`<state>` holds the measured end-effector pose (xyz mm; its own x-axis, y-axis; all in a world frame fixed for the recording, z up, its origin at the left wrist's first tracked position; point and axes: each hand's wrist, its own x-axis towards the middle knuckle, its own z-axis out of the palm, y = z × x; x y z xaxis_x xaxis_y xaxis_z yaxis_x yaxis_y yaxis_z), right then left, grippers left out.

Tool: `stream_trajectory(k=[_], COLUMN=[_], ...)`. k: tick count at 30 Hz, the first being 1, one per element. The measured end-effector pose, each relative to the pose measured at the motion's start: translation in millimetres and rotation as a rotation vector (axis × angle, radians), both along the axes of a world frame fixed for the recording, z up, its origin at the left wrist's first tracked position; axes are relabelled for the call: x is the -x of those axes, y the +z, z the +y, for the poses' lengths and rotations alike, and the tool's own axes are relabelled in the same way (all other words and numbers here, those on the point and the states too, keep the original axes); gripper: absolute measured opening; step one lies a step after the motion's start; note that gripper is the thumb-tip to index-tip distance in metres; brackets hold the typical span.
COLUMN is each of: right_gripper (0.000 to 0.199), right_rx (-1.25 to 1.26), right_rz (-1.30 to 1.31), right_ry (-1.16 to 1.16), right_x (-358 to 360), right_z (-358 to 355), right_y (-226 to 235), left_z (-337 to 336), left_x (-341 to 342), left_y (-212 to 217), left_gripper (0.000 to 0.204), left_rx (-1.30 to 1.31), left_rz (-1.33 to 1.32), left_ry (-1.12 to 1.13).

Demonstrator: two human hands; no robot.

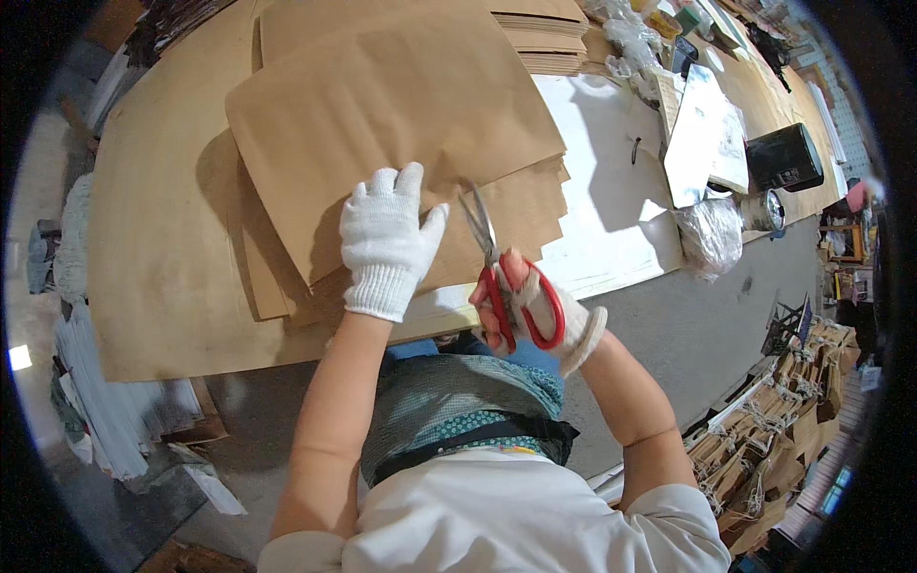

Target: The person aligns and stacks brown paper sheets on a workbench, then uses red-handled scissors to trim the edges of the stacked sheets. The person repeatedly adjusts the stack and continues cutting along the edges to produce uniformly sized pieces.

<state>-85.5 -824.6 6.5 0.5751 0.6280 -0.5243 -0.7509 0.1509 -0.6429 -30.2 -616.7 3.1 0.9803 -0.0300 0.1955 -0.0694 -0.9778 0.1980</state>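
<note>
My left hand (384, 234), in a white knit glove, lies flat with its fingers stretched out on a large brown paper sheet (382, 105). That sheet tops an uneven stack of brown paper (516, 212), whose edges fan out to the right and lower left. My right hand (535, 304), in a glove that leaves some fingertips bare, grips a pair of scissors (485, 229) by the red handles. The blades are slightly parted and point up and left, near the right edge of the stack.
The pale table (153, 239) carries another brown paper pile (540, 33) at the back. At its right are a white sheet (611, 181), a black box (785, 159), a clear plastic bag (709, 234) and a tin (762, 210). Tied brown bundles (774, 439) lie at the lower right.
</note>
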Motion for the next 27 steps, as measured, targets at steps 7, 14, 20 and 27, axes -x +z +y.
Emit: stream_trajectory(k=[7,14,20,27], right_gripper=[0.093,0.092,0.07,0.053], right_rx=[-0.104,-0.196,0.212,0.503], right_rz=[0.08,0.086,-0.032,-0.072], right_ry=[-0.046,-0.002,0.042,-0.248], right_x=[-9,-28,0,-43], right_z=[-12,-1,-12,-49], right_y=[7,2,6,-17], left_z=[-1,-3,6,22], left_x=[-3,-9,-9,-8], left_y=[9,2,-2,-2], left_gripper=[0.05,0.036,0.027,0.027], left_rx=[-0.037,-0.024,0.068,0.171], left_rz=[0.078,-0.036,-0.039,-0.083], left_ry=[-0.098,-0.034,-0.027,-0.147])
